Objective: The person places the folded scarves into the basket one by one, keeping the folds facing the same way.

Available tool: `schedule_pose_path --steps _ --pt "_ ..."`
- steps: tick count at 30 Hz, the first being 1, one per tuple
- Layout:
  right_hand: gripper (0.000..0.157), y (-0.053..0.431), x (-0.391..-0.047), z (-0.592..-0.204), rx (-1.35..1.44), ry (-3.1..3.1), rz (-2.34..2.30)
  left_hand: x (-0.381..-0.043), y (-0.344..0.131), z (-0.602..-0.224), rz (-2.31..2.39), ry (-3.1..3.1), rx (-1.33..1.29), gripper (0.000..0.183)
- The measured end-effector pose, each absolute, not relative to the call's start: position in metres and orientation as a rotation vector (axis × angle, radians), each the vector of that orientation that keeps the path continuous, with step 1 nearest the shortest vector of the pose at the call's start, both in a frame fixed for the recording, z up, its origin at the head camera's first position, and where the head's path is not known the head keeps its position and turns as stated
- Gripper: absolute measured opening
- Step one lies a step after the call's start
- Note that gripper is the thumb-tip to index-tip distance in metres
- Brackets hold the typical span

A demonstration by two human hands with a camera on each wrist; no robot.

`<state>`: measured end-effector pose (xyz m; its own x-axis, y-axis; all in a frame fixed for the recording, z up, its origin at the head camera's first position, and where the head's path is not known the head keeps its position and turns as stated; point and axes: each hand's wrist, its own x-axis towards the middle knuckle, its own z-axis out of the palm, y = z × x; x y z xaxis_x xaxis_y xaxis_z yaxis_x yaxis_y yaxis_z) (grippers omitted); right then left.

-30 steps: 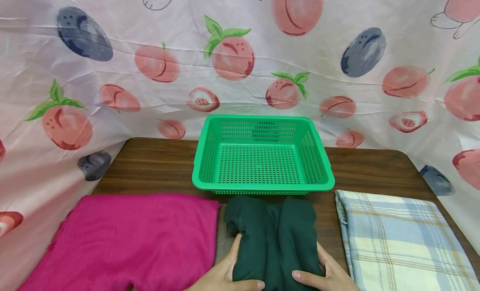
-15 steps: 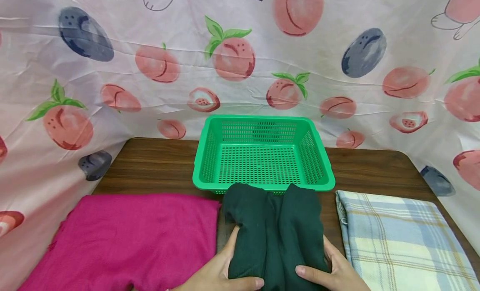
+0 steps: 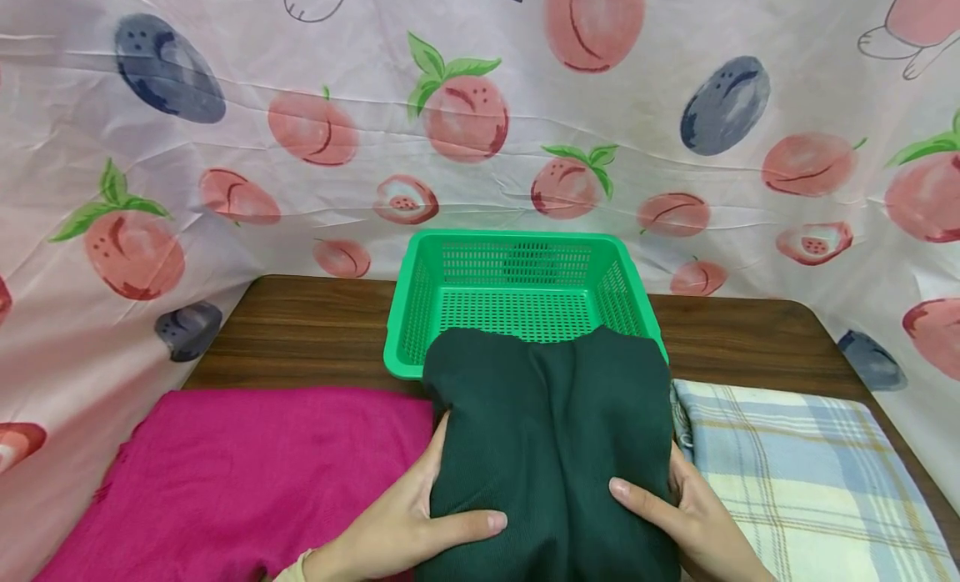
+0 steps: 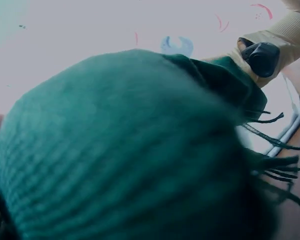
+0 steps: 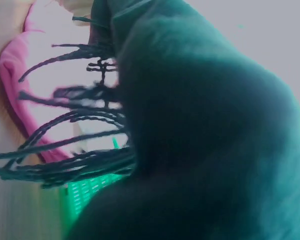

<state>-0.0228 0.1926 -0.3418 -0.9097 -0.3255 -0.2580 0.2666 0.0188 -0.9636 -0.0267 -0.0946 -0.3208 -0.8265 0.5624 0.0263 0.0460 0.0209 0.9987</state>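
Observation:
Both hands grip a bundled dark green scarf point(image 3: 551, 449), with the left hand point(image 3: 408, 515) at its left side and the right hand point(image 3: 693, 515) at its right. Each thumb lies across the near face, while the other fingers are mostly hidden behind the cloth. In the head view, the scarf's top covers the front rim of a green plastic basket point(image 3: 405, 315). The scarf point(image 4: 130, 145) fills most of the left wrist view, with loose fringe on the right. Dark fringe strands also hang from the scarf point(image 5: 205, 115) in the right wrist view.
A magenta folded cloth point(image 3: 277, 474) lies on the wooden table point(image 3: 315, 332) to the left. To the right is a folded blue and cream plaid cloth point(image 3: 810, 474). A fruit-print curtain point(image 3: 480, 190) hangs behind the table.
Both hands have raised the scarf up and toward the camera. It now looks larger and overlaps the basket's front, where earlier it sat just below the basket. The other cloths have not moved.

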Motion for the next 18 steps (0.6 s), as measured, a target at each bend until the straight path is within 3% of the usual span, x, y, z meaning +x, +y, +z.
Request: schedule_pose_path --steps 10,18 --pt "0.055 0.194 -0.044 -0.338 -0.392 1.662 -2.148 -0.047 -0.103 -0.314 1.901 1.946 0.645 0.091" --pt "0.057 0.197 -0.057 -0.332 -0.346 1.693 -2.185 -0.058 -0.109 -0.311 1.859 2.017 0.576 0.092"
